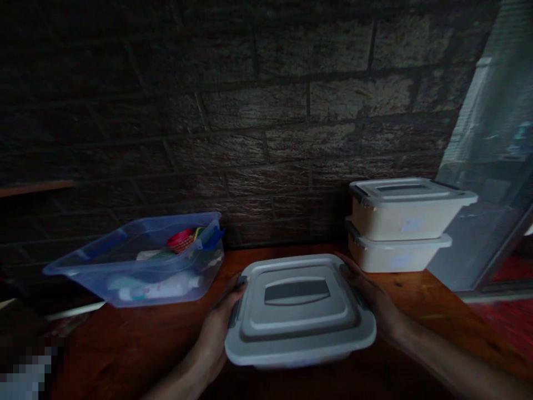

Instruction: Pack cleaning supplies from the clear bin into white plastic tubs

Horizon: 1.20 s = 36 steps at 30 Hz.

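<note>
A lidded plastic storage box (297, 311) with a pale grey lid and a darker grey handle inset is in front of me, over the wooden table. My left hand (220, 316) is closed on its left side by the clip, thumb near the lid's edge. On the opposite side, my right hand (370, 294) grips the box, its fingers partly hidden behind the rim. Most of the box's body is out of sight under the lid. Whether its base touches the table I cannot tell.
Two similar lidded boxes (406, 219) stand stacked at the back right of the wooden table (400, 286). On the left sits an open translucent blue bin (166, 297) holding a red basket (181, 240), a white bottle (166, 286) and other items. A dark brick wall (283, 111) rises behind.
</note>
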### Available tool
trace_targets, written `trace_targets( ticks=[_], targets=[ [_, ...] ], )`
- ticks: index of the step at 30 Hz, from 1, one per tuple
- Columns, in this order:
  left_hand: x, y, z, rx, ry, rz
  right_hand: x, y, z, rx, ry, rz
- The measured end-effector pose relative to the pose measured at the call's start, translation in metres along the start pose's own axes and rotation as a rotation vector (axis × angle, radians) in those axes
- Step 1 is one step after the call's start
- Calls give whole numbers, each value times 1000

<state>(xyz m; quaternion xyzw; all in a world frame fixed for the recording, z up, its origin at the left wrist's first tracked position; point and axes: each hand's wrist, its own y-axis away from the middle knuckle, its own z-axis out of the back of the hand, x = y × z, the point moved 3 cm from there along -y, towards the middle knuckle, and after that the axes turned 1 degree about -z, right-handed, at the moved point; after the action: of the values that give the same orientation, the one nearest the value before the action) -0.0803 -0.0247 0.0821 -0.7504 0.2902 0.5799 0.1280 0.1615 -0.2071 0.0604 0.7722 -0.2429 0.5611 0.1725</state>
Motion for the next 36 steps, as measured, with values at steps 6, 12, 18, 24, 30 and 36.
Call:
trace_targets(
  ticks=[6, 12, 18, 24, 30, 36],
  targets=[
    [0, -3, -1, 46, 4, -77, 7, 0, 2, 23, 69, -16],
    [0, -16, -5, 62, 13, -163, 9, -6, 0, 35, 66, 3],
    [0, 1, 5, -34, 80, -263, 11, 9, 3, -51, 16, 28],
    [3, 55, 5, 186, -143, -301, 10, 57, 20, 118, 118, 7],
    [17, 79, -28, 327, -197, -319, 13, 84, 35, 115, 229, 126],
    [48, 92, -74, 441, -199, -293, 28, 116, 95, -56, 253, 110]
  ],
)
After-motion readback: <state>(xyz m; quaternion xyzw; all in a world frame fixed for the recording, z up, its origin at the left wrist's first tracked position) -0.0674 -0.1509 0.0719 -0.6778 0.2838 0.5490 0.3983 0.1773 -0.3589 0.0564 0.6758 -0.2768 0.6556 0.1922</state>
